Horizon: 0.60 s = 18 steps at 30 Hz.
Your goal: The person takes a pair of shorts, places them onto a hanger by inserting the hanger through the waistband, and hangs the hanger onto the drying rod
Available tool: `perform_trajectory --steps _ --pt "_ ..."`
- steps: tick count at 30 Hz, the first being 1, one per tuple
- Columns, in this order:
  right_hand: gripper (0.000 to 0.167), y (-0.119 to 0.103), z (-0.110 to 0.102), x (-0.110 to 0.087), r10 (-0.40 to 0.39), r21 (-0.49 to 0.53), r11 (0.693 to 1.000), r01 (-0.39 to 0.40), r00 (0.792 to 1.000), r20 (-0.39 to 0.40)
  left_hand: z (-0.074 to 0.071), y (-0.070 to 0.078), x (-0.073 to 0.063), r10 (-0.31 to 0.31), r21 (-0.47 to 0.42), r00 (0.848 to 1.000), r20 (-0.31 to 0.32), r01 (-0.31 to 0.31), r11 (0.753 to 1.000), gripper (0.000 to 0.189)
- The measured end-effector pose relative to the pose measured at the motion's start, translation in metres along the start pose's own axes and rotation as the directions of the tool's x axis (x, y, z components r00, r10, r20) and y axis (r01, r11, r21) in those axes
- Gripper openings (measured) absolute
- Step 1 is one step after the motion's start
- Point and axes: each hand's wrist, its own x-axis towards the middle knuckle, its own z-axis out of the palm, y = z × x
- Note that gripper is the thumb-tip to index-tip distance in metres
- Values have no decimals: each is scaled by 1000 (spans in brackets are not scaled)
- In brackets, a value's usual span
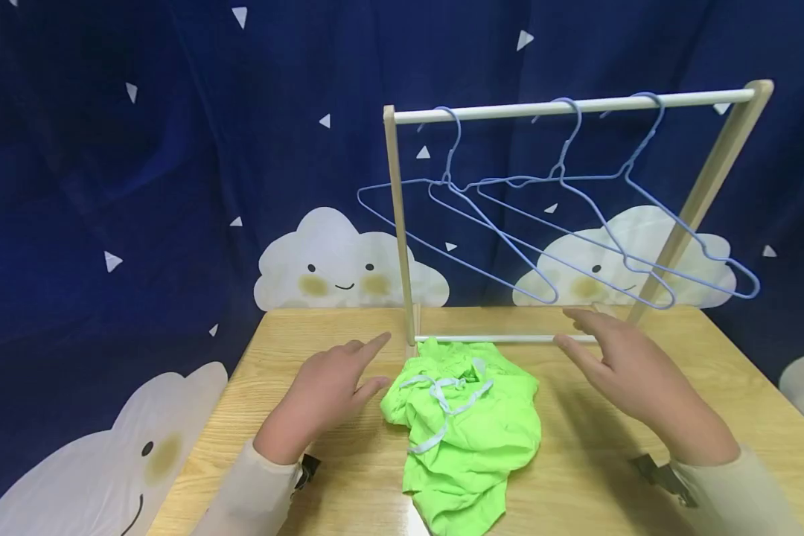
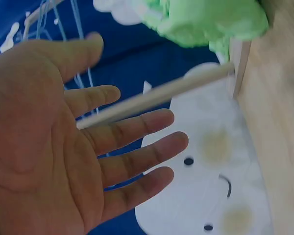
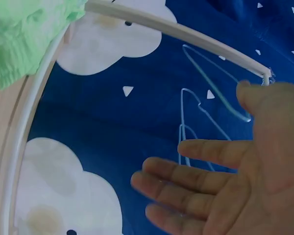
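A crumpled bright green garment (image 1: 472, 439) with a white drawstring (image 1: 445, 394) lies on the wooden table, close to the rack's lower bar. To its left hovers my left hand (image 1: 328, 391), fingers extended and holding nothing; the left wrist view shows its bare palm (image 2: 34, 132). My right hand (image 1: 626, 365) is held apart from the garment on the right side, palm facing inward. In the right wrist view its spread fingers (image 3: 186, 188) hold nothing either. Part of the green cloth (image 3: 29, 34) shows at that view's upper left.
Behind the garment stands a small rack with wooden posts (image 1: 402, 231) and a white top rail (image 1: 496, 112). Three blue hangers (image 1: 502, 234) hang from it, tilted. The table (image 1: 348, 476) ends at a dark blue curtain (image 1: 107, 260) printed with clouds and triangles.
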Motion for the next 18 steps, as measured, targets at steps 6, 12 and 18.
perform_trajectory --steps 6,12,18 --pt "32 -13 0 -4 -81 39 995 88 985 -155 30 17 12 40 -8 995 89 -39 999 69" --pt "19 -24 -1 -6 -114 59 989 135 954 -278 67 27 14 92 2 984 155 -93 996 74" --pt "20 -31 -4 -1 -111 114 979 166 916 -385 85 34 18 83 42 986 146 -90 995 70"
